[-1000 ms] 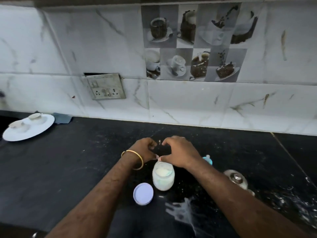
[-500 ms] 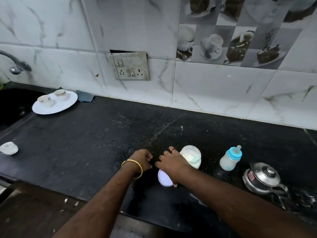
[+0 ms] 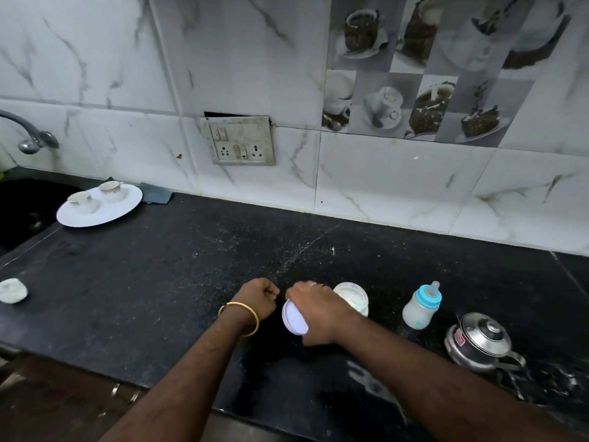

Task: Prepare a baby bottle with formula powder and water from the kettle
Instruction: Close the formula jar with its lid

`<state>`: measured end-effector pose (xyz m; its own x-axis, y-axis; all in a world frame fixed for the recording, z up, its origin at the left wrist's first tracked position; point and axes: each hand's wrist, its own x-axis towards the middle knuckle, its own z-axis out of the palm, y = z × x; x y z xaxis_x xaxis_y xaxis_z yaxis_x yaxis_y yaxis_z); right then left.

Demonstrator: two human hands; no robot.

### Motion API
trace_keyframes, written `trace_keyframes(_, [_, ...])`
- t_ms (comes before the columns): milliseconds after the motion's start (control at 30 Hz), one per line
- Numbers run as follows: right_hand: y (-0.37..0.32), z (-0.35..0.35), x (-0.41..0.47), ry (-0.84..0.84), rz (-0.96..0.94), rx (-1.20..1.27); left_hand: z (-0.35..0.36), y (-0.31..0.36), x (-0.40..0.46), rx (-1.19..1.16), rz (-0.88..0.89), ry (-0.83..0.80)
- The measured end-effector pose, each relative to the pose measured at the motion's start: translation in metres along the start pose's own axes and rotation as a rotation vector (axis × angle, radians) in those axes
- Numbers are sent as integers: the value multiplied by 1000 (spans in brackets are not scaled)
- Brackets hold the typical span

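Observation:
My right hand (image 3: 315, 309) grips a white round lid (image 3: 294, 320) and holds it tilted just above the black counter. Right behind this hand stands the open jar of white formula powder (image 3: 353, 298). My left hand (image 3: 258, 296), with a gold bangle on the wrist, is curled into a fist beside the lid, and nothing shows in it. To the right of the jar stands the capped baby bottle (image 3: 421, 306) with its blue collar and teat. Further right, a small steel kettle (image 3: 479, 342) sits with its lid on.
A white plate (image 3: 127, 205) with two cups sits at the back left by a dark sink (image 3: 22, 208) and tap (image 3: 30, 138). A white lump (image 3: 12, 290) lies at the left edge. A socket plate (image 3: 240, 141) is on the wall. Wet patches (image 3: 376, 381) mark the front counter.
Both hands came down from above the jar. My right hand took hold of the lid that lay flat on the counter and lifted it. The view swung left and back.

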<state>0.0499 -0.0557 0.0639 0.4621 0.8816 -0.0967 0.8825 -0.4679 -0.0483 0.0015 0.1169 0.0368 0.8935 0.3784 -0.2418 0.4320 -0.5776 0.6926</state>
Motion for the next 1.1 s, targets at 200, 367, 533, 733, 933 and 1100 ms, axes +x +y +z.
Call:
trace_keyframes(200, [58, -50, -19, 323, 152, 799, 9, 17, 4, -197, 27, 1])
trace_keyframes(367, [94, -34, -49, 439, 427, 872, 46, 42, -9, -234, 129, -279])
trace_keyframes(533, [96, -1, -71, 433, 426, 887, 74, 54, -15, -214, 166, -282])
trace_keyframes(733, [94, 8, -81, 334, 438, 815, 86, 66, -15, -218, 220, -217])
trace_keyframes(933, [93, -1, -75, 189, 398, 583, 91, 60, -15, -283, 215, -169])
trace_keyframes(1100, [95, -22, -60, -30, 340, 333, 92, 56, -14, -333, 211, -162])
